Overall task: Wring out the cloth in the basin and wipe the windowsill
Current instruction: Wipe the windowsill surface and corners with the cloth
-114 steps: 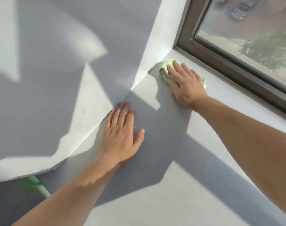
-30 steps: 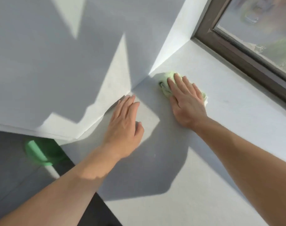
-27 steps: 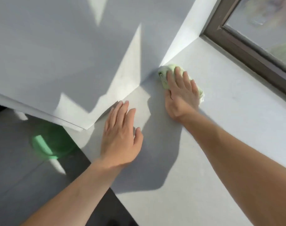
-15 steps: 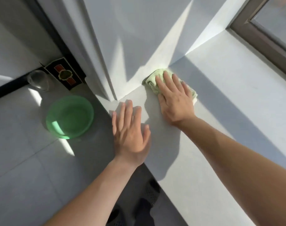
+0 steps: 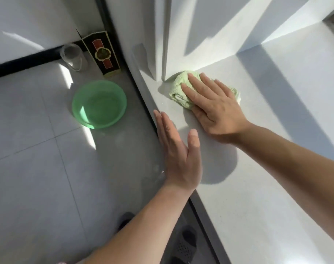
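White windowsill (image 5: 257, 187), sunlit, fills right of view. Green basin (image 5: 99, 104) on floor tiles, left, below sill edge. Right hand (image 5: 215, 109) flat, fingers spread, pressing green cloth (image 5: 178, 88) onto sill near wall corner. Left hand (image 5: 178, 149) flat and empty at sill edge.

Right hand (image 5: 215, 109) hides most of the cloth (image 5: 178, 88).
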Available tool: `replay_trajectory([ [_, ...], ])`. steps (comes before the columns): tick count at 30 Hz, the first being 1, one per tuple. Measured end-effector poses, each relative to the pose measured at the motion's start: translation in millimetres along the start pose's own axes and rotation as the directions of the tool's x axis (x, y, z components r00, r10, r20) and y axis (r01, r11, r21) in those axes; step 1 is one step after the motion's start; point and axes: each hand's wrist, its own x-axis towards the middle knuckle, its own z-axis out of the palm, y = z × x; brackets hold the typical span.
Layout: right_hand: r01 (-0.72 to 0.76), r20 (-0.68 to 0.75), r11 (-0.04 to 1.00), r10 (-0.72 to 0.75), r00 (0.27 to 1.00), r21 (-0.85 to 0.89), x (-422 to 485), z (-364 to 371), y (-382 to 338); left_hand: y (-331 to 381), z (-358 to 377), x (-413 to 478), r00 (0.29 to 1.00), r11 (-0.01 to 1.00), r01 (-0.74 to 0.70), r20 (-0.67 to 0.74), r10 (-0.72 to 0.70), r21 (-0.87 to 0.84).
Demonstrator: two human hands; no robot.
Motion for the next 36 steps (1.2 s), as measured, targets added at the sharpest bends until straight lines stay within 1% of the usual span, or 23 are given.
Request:
replay_trajectory([
  [3,0.237,0.058,0.971,-0.237,0.97,0.006,-47.9,1.1,6.4,4.3,5.8,-19.8,0.998,0.998,0.043,-0.047,-0.046,-0.053],
  [4,0.283,0.086,0.959,-0.284,0.955,0.021,-60.7,-0.9,10.5,6.0,8.3,-26.3,0.996,0.996,0.052,-0.062,-0.056,-0.071],
  [6,0.325,0.108,0.945,-0.328,0.939,0.042,-61.0,-4.7,16.9,8.1,13.3,-37.0,0.992,0.991,0.084,-0.085,-0.093,-0.102],
  [7,0.324,0.104,0.945,-0.327,0.939,0.052,-49.7,-5.2,15.5,8.3,15.2,-39.6,0.99,0.989,0.103,-0.09,-0.113,-0.105],
  [9,0.258,0.083,0.964,-0.263,0.961,0.07,-15.7,-3.2,7.3,8.6,17.6,-40.4,0.987,0.988,0.129,-0.09,-0.136,-0.086],
  [11,0.191,0.076,0.977,-0.199,0.977,0.091,14.4,-1.1,-2.1,8.4,17.4,-40.4,0.988,0.991,0.119,-0.09,-0.125,-0.067],
  [12,0.186,0.085,0.978,-0.194,0.977,0.098,19.2,-0.5,-3.1,8.2,17.3,-41.9,0.99,0.992,0.109,-0.088,-0.114,-0.062],
  [14,0.239,0.102,0.967,-0.247,0.964,0.087,5.2,-1.6,4.5,8.2,18.0,-49.2,0.991,0.993,0.099,-0.081,-0.104,-0.061],
  [18,0.394,0.122,0.916,-0.401,0.908,0.075,-49.5,-8.4,21.7,7.7,22.5,-66.6,0.987,0.987,0.127,-0.087,-0.136,-0.096],
  [20,0.409,0.133,0.909,-0.416,0.9,0.078,-35.4,-12.3,17.1,12.3,23.6,-70.4,0.984,0.982,0.146,-0.088,-0.157,-0.116],
  [23,0.246,0.125,0.962,-0.26,0.958,0.12,2.4,-7.9,-6.7,11.4,22.1,-74.4,0.981,0.978,0.161,-0.087,-0.174,-0.132],
  [24,0.213,0.121,0.969,-0.228,0.966,0.126,5.5,-6.0,-12.5,9.8,20.8,-75.3,0.982,0.975,0.159,-0.079,-0.172,-0.156],
  [25,0.224,0.119,0.966,-0.239,0.964,0.126,1.1,-4.9,-13.6,8.7,19.6,-75.6,0.982,0.97,0.158,-0.069,-0.173,-0.184],
  [26,0.271,0.125,0.955,-0.285,0.95,0.117,-10.9,-5.1,-10.3,8.1,18.3,-75.7,0.982,0.964,0.162,-0.061,-0.178,-0.212],
  [28,0.365,0.126,0.924,-0.377,0.917,0.11,-50.4,-7.5,4.3,6.9,15.5,-75.8,0.977,0.949,0.184,-0.056,-0.205,-0.255],
  [29,0.38,0.128,0.918,-0.393,0.911,0.114,-71.7,-11.6,14.1,6.1,14.0,-75.4,0.975,0.949,0.194,-0.058,-0.215,-0.248],
  [30,0.366,0.13,0.924,-0.379,0.916,0.109,-89.4,-16.5,27.5,5.8,12.2,-74.3,0.977,0.959,0.186,-0.068,-0.204,-0.214],
  [31,0.318,0.123,0.943,-0.328,0.937,0.098,-101.5,-21.9,42.8,5.7,10.3,-72.2,0.982,0.975,0.156,-0.087,-0.17,-0.156],
  [32,0.221,0.104,0.972,-0.229,0.968,0.081,-108.0,-26.8,56.6,6.4,8.7,-68.2,0.988,0.991,0.107,-0.106,-0.114,-0.075],
  [33,0.072,0.072,0.995,-0.077,0.994,0.068,-111.2,-29.6,66.8,8.1,7.9,-62.4,0.993,0.999,0.038,-0.111,-0.035,0.027],
  [34,-0.104,0.029,0.992,0.102,0.994,0.071,-112.8,-30.6,70.7,11.8,8.8,-54.6,0.994,0.989,-0.047,-0.094,0.06,0.137],
  [35,-0.268,-0.006,0.959,0.269,0.963,0.088,-114.2,-30.1,67.1,18.5,11.1,-45.6,0.987,0.966,-0.133,-0.058,0.149,0.223],
  [36,-0.368,-0.032,0.924,0.373,0.927,0.104,-117.6,-27.9,56.5,27.0,14.6,-35.7,0.977,0.941,-0.203,-0.01,0.213,0.272],
])
